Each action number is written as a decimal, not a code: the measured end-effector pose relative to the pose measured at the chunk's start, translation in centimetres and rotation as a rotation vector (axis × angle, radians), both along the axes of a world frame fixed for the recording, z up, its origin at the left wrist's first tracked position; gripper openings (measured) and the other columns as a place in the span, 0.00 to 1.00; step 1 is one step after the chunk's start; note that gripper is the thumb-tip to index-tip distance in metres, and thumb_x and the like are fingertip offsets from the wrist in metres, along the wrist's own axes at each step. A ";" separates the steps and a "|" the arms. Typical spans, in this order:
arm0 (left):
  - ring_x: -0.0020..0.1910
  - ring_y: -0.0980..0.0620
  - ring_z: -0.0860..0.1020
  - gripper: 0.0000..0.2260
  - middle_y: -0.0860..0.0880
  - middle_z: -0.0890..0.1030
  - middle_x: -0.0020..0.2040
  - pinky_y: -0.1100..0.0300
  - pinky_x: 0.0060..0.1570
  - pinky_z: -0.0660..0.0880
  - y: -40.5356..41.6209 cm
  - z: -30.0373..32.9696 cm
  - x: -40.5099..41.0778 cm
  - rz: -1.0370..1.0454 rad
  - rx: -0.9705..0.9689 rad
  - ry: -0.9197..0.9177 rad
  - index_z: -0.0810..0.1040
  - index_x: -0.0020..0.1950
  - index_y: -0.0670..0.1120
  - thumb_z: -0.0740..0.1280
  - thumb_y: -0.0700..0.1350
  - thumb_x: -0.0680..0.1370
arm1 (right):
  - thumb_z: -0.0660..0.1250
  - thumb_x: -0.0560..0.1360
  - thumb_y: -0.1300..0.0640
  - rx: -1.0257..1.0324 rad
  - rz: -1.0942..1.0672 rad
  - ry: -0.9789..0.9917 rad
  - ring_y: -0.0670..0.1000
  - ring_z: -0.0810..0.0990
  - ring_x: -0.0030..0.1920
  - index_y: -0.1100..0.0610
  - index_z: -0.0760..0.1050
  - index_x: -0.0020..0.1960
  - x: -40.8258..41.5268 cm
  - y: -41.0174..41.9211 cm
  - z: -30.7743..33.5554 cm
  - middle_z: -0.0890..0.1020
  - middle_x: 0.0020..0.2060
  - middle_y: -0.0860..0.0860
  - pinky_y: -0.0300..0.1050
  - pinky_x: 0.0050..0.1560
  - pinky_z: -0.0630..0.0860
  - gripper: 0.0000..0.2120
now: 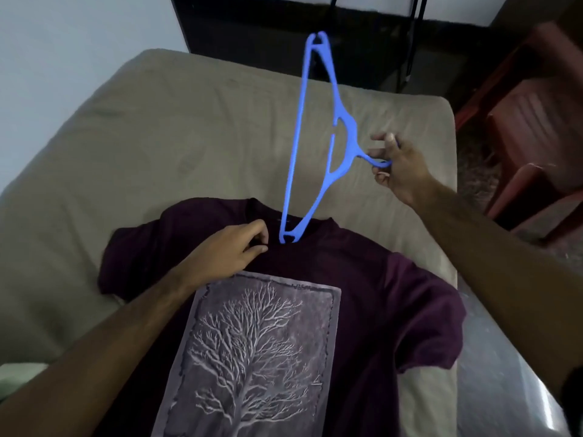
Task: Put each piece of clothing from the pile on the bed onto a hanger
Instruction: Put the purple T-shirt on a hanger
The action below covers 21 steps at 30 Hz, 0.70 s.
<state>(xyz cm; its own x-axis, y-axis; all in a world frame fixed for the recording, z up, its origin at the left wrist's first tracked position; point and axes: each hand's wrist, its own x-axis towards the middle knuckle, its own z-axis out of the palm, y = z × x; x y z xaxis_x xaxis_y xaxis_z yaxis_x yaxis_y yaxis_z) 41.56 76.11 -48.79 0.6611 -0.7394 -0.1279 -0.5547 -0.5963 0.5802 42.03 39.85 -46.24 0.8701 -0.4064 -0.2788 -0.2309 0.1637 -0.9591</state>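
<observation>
A dark purple T-shirt (362,285) with a grey tree print lies face up on the bed (176,137), collar pointing away from me. My left hand (227,250) pinches the front of the collar. My right hand (397,168) grips the hook of a blue plastic hanger (299,127). The hanger stands on end, with its lower tip at the collar opening just right of my left hand and its other tip high over the far end of the bed.
The bed has a beige sheet and runs away from me. A red-brown chair (536,127) stands to its right on the floor. A dark cabinet (268,23) is behind the bed's far end. A pale green cloth (15,380) shows at the lower left edge.
</observation>
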 end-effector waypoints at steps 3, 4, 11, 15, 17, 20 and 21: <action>0.45 0.61 0.78 0.04 0.59 0.78 0.46 0.69 0.43 0.73 0.3 0.4 -0.3 0.033 -0.095 0.024 0.74 0.50 0.51 0.68 0.44 0.80 | 0.57 0.85 0.46 -0.047 0.154 0.035 0.46 0.74 0.29 0.53 0.77 0.59 2.1 2.6 -1.1 0.84 0.40 0.48 0.37 0.29 0.67 0.15; 0.46 0.61 0.78 0.04 0.60 0.78 0.46 0.69 0.44 0.73 0.4 0.5 -0.3 0.053 -0.120 0.018 0.74 0.50 0.50 0.68 0.44 0.80 | 0.57 0.85 0.46 -0.062 0.211 0.044 0.46 0.73 0.28 0.54 0.77 0.59 2.7 3.7 -1.7 0.83 0.40 0.49 0.37 0.29 0.66 0.14; 0.42 0.55 0.77 0.04 0.57 0.77 0.43 0.60 0.41 0.74 0.9 0.3 0.0 0.096 -0.124 -0.064 0.72 0.50 0.50 0.67 0.44 0.81 | 0.59 0.84 0.48 -0.341 0.677 0.158 0.47 0.71 0.25 0.53 0.80 0.54 3.7 6.2 -4.1 0.79 0.33 0.53 0.36 0.21 0.61 0.13; 0.44 0.57 0.77 0.05 0.58 0.79 0.47 0.56 0.42 0.74 2.7 -1.1 1.1 -0.040 0.066 -0.274 0.73 0.52 0.51 0.62 0.51 0.82 | 0.62 0.84 0.53 -0.482 0.760 0.183 0.48 0.78 0.28 0.56 0.81 0.53 3.4 2.2 -1.8 0.76 0.29 0.52 0.36 0.24 0.63 0.11; 0.43 0.53 0.77 0.13 0.57 0.79 0.46 0.56 0.40 0.70 3.7 -1.9 2.4 -0.116 0.283 -0.457 0.76 0.52 0.52 0.57 0.57 0.81 | 0.62 0.84 0.54 -0.561 0.791 0.167 0.45 0.75 0.26 0.56 0.81 0.52 3.5 0.8 -0.5 0.75 0.27 0.51 0.39 0.26 0.64 0.10; 0.47 0.49 0.79 0.16 0.54 0.81 0.47 0.53 0.42 0.70 4.5 -1.6 4.7 -0.091 0.426 -0.516 0.79 0.49 0.52 0.55 0.58 0.78 | 0.62 0.84 0.55 -0.671 0.852 0.124 0.45 0.73 0.25 0.56 0.81 0.50 3.2 0.7 0.3 0.75 0.26 0.53 0.37 0.27 0.68 0.10; 0.50 0.48 0.79 0.15 0.53 0.82 0.50 0.52 0.45 0.71 4.5 -1.3 5.4 -0.053 0.426 -0.488 0.79 0.51 0.51 0.57 0.57 0.78 | 0.62 0.83 0.55 -0.700 0.855 0.116 0.45 0.73 0.24 0.56 0.81 0.49 2.9 0.8 0.3 0.75 0.26 0.54 0.36 0.27 0.68 0.10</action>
<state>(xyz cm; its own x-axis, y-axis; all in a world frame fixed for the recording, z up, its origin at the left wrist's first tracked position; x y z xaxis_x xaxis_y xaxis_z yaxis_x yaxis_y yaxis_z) 46.96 80.64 -50.09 0.6816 -0.7232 -0.1116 -0.7296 -0.6834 -0.0275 44.97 40.61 -45.96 0.9225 0.2158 -0.3200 -0.1030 -0.6614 -0.7429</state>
